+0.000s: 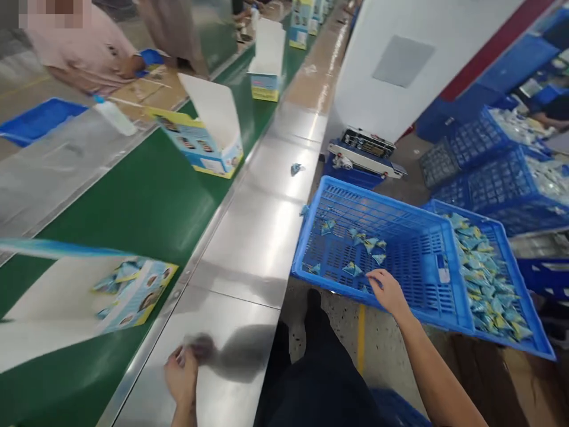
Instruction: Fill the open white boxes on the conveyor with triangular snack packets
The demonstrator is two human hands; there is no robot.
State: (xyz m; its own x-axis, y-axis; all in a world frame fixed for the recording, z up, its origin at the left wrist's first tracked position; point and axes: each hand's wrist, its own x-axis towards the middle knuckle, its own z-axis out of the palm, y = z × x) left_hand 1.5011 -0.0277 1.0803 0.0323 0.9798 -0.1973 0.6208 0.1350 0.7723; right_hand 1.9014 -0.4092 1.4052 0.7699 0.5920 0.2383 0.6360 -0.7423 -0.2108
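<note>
My left hand (181, 375) hovers over the metal ledge (249, 243), its fingers curled together. Whatever they may hold is hidden, and a dark blur lies beside them. Over the near rim of a blue crate (382, 201) reaches my right hand (389, 292), thumb and fingers slightly apart with nothing visible between them. Just left of its fingertips lies a blue-and-yellow triangular packet (352, 269). Several more packets (376, 244) are scattered on the crate floor. Left of my left hand, an open printed carton (144, 299) lies tipped on the green belt (133, 190), with packets inside.
Another crate (540, 344), full of packets, stands right of the first. Open cartons (213, 139) line the belt farther up. One loose packet (297, 169) lies on the ledge. Across the belt is a person in a pink top (84, 47). Stacked blue crates (502, 172) stand far right.
</note>
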